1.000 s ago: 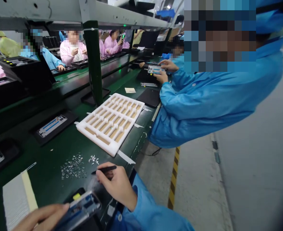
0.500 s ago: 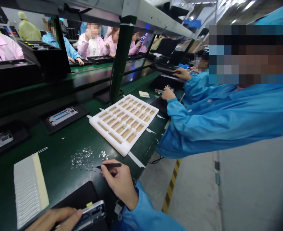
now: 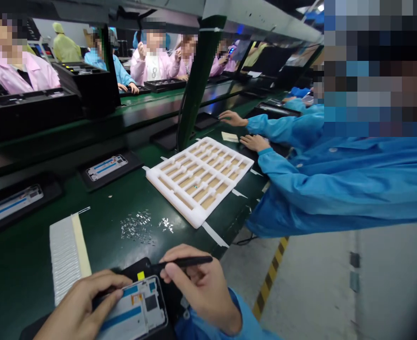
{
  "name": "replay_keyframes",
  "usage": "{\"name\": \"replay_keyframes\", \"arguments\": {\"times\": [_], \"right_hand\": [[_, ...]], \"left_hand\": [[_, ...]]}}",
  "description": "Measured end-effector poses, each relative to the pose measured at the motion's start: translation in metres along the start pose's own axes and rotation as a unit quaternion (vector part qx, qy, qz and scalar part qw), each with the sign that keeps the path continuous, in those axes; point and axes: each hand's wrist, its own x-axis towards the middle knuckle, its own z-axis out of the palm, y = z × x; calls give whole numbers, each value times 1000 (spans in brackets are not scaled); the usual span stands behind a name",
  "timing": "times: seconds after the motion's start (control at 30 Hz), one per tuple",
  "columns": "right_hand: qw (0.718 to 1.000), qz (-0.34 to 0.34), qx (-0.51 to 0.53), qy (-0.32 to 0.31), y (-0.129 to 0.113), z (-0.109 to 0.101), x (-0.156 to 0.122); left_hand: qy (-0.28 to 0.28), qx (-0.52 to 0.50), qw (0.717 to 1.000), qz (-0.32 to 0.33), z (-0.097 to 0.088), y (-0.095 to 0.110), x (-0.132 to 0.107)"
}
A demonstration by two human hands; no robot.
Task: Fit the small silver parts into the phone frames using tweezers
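The left hand [image 3: 79, 307] curls its fingers around the edge of a thin phone frame [image 3: 133, 309], which sits at the near edge of the view above a black mat [image 3: 137, 268]. The right hand [image 3: 204, 288] pinches a slim black tool [image 3: 190, 261] (tweezers, most likely, though the tip is too small to tell) between thumb and fingers, its tip over the mat just beside the frame. The frame looks light and fairly stiff but fragile, with a smooth face that may slip, so its rim seems the safest place to grip. The small metal parts [image 3: 135, 226] scattered on the green table [image 3: 34, 269] look light enough to skid at a touch. A white foam tray [image 3: 199, 179] with tan-lined slots lies beyond them, and a white bristled pad [image 3: 64, 255] lies to the left. At the right, a co-worker's blue sleeve [image 3: 279, 125] reaches across the table, while people in pink smocks [image 3: 151, 71] work along the line opposite under a long overhead rack [image 3: 251, 16].
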Motion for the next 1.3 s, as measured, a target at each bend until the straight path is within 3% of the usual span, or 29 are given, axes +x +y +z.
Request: {"name": "replay_keyframes", "arguments": {"times": [0.13,0.4,0.73,1.3], "right_hand": [[994,18,-44,-95,-10,13,-6],[983,29,-136,-118,-2,22,-1],[982,41,-150,-103,-1,24,-2],[987,-21,-144,-73,-1,27,-6]], "left_hand": [[-51,-36,997,-47,5,6,6],[-61,-35,997,-44,9,5,4],[-45,-27,996,-67,15,2,3],[9,-21,998,-65,24,-1,6]]}}
